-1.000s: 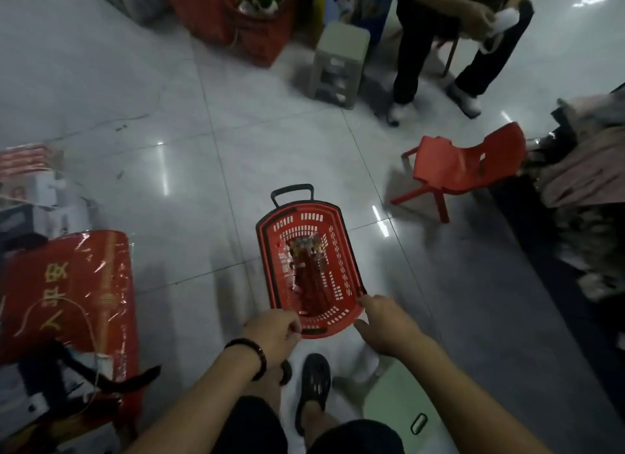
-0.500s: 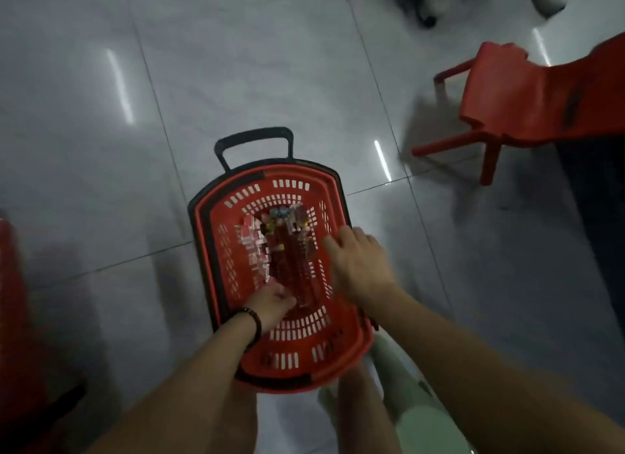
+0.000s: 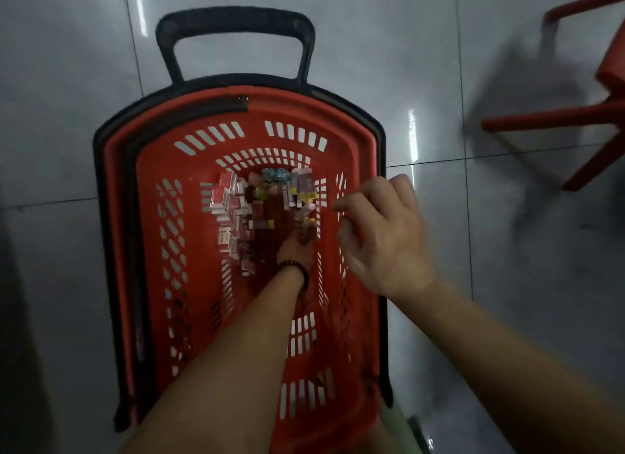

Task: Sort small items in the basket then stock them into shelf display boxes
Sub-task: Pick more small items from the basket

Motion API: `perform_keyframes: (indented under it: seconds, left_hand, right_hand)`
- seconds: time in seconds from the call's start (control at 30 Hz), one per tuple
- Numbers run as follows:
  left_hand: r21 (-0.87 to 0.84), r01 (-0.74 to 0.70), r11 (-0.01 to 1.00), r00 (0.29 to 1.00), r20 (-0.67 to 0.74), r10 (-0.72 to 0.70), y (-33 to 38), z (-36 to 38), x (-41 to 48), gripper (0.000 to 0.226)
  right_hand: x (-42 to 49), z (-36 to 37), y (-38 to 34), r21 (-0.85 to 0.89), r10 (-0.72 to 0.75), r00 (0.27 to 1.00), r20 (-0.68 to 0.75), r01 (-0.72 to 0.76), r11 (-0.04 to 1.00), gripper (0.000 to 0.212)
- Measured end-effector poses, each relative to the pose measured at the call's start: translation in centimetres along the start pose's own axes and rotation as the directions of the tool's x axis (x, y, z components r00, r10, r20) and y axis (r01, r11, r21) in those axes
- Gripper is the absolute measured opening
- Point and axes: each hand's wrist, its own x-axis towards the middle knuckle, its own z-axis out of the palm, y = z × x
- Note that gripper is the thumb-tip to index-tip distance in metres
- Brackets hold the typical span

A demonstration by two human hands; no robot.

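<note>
Nearest, the left hand, a dark band on its wrist, reaches down into the red basket. Its fingers are lost among the goods, so I cannot tell whether they grip anything. At its 3 o'clock the right hand hovers over the basket's right rim, fingers loosely curled, holding nothing. The small items, mostly little red-and-white boxes, lie heaped from 10 to 12 o'clock of the left hand. Farther on, the black handle lies at the basket's 12 o'clock, and a red chair stands at 2 o'clock on the tiled floor.
</note>
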Motion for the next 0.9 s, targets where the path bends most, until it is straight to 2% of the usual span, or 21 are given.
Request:
perform_keyframes:
  seconds: [0.07,0.17,0.27,0.43,0.53,0.6,0.63,0.7,0.9]
  left_hand:
    - [-0.021,0.036,0.999,0.999,-0.028,-0.037,1.0,0.8,-1.1,0.039]
    - [-0.036,0.068,0.997,0.992,-0.105,-0.071,1.2,1.7,-1.6,0.05]
    - [-0.045,0.059,0.997,0.985,-0.162,-0.065,1.3,1.5,-1.4,0.047]
    - [-0.062,0.077,0.995,0.993,-0.089,-0.082,0.3,1.7,0.8,0.046]
    - [-0.25,0.067,0.966,0.994,-0.068,-0.086,0.9,1.4,-0.2,0.048]
    - [-0.303,0.054,0.951,0.995,-0.059,-0.076,1.2,1.2,-1.0,0.051]
    - [-0.319,0.039,0.947,0.997,-0.052,-0.058,0.9,1.3,-1.1,0.06]
    - [-0.293,0.026,0.956,0.999,-0.03,-0.036,0.9,1.0,-1.3,0.076]
    - [-0.206,-0.064,0.976,0.997,0.021,0.07,2.2,0.8,0.4,0.071]
  right_hand:
    - [0.1,0.2,0.2,0.031,0.009,1.0,0.007,-0.009,0.999,0.015]
    - [-0.1,0.5,0.2,0.037,0.038,0.999,0.011,-0.039,0.999,0.014]
    - [-0.1,0.5,0.1,0.045,0.045,0.999,0.01,-0.046,0.998,0.015]
    - [-0.2,0.6,0.2,0.041,0.052,0.998,0.017,-0.053,0.998,0.014]
    - [-0.3,0.6,0.3,0.045,0.044,0.999,0.021,-0.045,0.998,0.012]
    - [-0.3,0.6,0.3,0.046,0.038,0.999,0.025,-0.039,0.998,0.012]
    - [-0.3,0.6,0.3,0.047,0.037,0.999,0.025,-0.038,0.998,0.012]
    - [-0.3,0.5,0.3,0.046,0.043,0.999,0.026,-0.044,0.998,0.012]
    - [-0.3,0.6,0.2,0.016,0.043,0.999,0.022,-0.043,0.999,0.012]
